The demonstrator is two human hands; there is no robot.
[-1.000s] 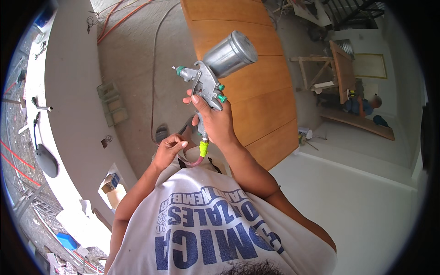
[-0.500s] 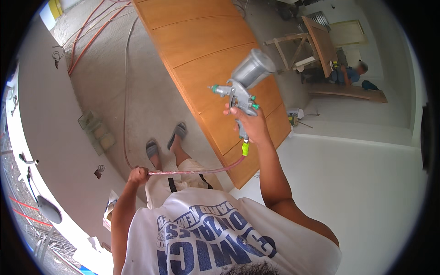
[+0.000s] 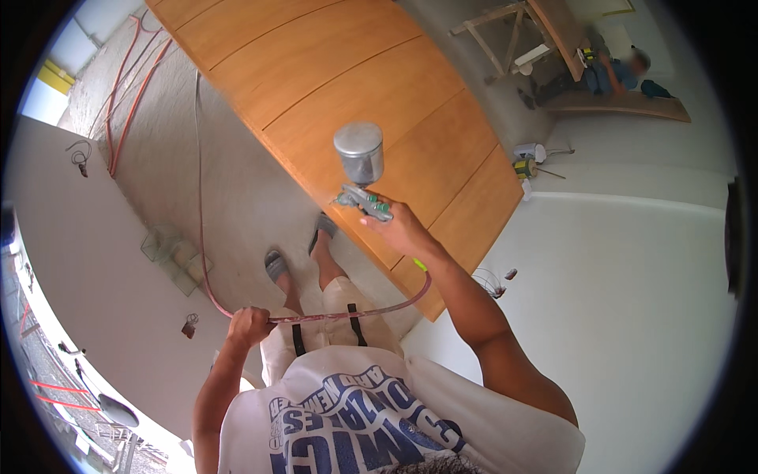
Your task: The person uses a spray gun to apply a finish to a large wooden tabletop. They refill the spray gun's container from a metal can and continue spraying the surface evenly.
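My right hand (image 3: 403, 229) is closed round the grip of a silver spray gun (image 3: 365, 202) with green knobs. A lidded metal cup (image 3: 360, 154) stands upright on top of the gun. Beneath them lies a wide orange-brown wooden panel (image 3: 339, 103) with grooves across it. From the gun's lime-green connector (image 3: 419, 265), partly behind my right wrist, a reddish hose (image 3: 347, 314) sags across my lap. My left hand (image 3: 250, 325) grips this hose, which then runs away along the floor at the left.
Orange hoses (image 3: 118, 118) lie on the concrete floor at the far left. A glass box (image 3: 175, 257) stands by the left wall. At the far right, another person (image 3: 620, 75) is beside an upright board (image 3: 559, 31) and a wooden trestle (image 3: 497, 39). Wires (image 3: 496, 286) hang near the panel's corner.
My right hand has brought the spray gun left and lower, and its tilted cup is now upright. My left hand still grips the hose, which sags more. The whole view has shifted.
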